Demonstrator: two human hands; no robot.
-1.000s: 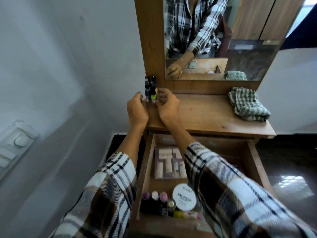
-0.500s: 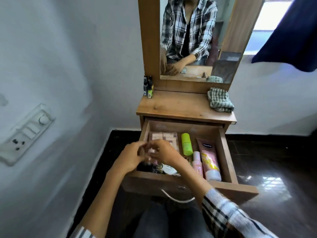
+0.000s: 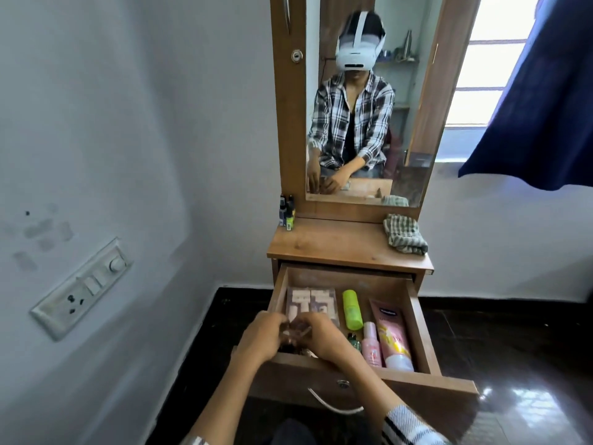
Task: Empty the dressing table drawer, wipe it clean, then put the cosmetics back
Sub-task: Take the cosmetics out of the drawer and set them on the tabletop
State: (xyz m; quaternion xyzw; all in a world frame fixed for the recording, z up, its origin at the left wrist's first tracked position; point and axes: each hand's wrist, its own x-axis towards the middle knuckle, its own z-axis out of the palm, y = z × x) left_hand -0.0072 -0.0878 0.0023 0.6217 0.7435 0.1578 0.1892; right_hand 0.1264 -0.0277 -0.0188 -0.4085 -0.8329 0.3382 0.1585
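At lower centre of the frame, the left hand (image 3: 261,337) and right hand (image 3: 321,337) curl together over small bottles in the open drawer (image 3: 420,329); exactly what each grips I cannot tell. The green tube (image 3: 352,309) and pink tube (image 3: 390,335) lie to their right. Gathering several bottles at once risks one slipping and toppling its neighbours.

The single head camera is looking forward and down from the seated person's head, facing the wall, with the open drawer (image 3: 420,319) close below. It is taking in the worktop (image 3: 340,245) and the mirror (image 3: 369,101) beyond, wide-angled.
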